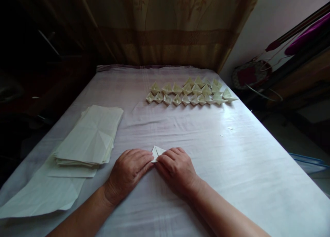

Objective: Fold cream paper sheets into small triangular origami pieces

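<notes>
A small folded piece of white paper (pixel 156 153) lies on the cloth-covered table, its pointed top showing between my hands. A diagonal crease or edge runs down its face. My left hand (pixel 132 166) grips its left side, fingers pressed together. On the right side, my right hand (pixel 177 166) has its fingers curled over the paper and covers part of it. The lower part of the paper is mostly hidden by my fingers. Left of my hands rests a stack of paper sheets (pixel 82 137), the top one marked with creases.
Several folded paper boats (pixel 187 89) stand in rows at the table's far right. A long loose sheet (pixel 46 192) sticks out beneath the stack. Tiny paper scraps (pixel 230 128) lie on the tablecloth (pixel 247 168). Behind the table hangs a brown curtain (pixel 165 34).
</notes>
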### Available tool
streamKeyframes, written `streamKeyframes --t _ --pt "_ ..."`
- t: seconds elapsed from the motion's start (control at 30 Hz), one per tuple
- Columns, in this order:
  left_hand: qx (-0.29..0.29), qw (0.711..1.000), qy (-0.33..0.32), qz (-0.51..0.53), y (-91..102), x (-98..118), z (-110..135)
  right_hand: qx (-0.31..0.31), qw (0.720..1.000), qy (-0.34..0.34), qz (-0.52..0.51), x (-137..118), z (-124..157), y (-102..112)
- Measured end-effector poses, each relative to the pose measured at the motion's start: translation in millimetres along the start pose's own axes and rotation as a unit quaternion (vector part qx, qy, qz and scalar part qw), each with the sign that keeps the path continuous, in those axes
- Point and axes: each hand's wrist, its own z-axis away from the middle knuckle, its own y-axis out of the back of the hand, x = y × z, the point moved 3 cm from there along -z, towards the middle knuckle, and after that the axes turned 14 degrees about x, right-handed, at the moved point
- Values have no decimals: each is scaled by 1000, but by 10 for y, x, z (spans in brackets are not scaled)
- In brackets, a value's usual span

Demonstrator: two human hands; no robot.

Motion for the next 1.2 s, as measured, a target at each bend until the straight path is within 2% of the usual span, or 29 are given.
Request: streamKeyframes --t 0.13,0.27,0.5,0.73,0.93,1.2 --pt "-17 1000 -3 12 -13 -60 30 -23 994 -61 -88 75 14 19" --pt "-37 999 -17 12 1 -100 49 -51 988 -61 -133 166 5 90" --pt "-89 996 2 28 17 -140 33 -98 987 -28 -123 301 -15 148" --pt "-99 995 -1 29 24 -140 38 -99 988 -25 -119 311 -8 126" --pt "-138 989 10 52 56 -187 11 -100 991 -13 -89 310 7 115" --pt "-128 989 18 69 58 -195 1 -88 992 -18 -90 308 17 106"
